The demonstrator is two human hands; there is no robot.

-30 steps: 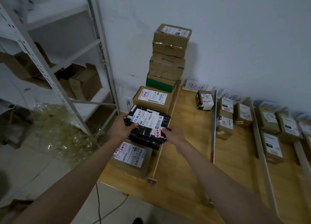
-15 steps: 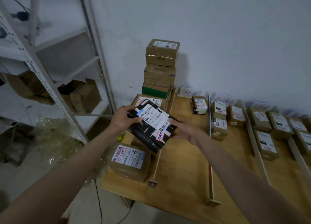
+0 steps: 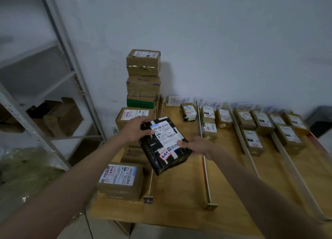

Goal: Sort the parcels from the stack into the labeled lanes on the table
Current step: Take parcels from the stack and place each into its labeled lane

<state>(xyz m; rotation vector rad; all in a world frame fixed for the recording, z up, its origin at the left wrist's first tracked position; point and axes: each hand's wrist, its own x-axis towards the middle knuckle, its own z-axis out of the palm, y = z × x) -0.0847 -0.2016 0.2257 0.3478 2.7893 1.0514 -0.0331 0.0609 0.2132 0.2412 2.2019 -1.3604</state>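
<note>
The black-wrapped parcel (image 3: 164, 145) is held tilted in the air, just right of the stack of cardboard boxes (image 3: 143, 79), above the table (image 3: 179, 203). The left hand (image 3: 135, 130) clasps its far corner and the right hand (image 3: 199, 146) pinches its near edge. Its glossy film looks slippery and the box beneath stiff and fairly light, so opposite edges seem the safest hold.

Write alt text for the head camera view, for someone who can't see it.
Both hands, left hand and right hand, hold a black parcel with a white shipping label above a wooden table. Brown parcels lie in lanes split by rails, and a stack of boxes stands against the wall.
</note>
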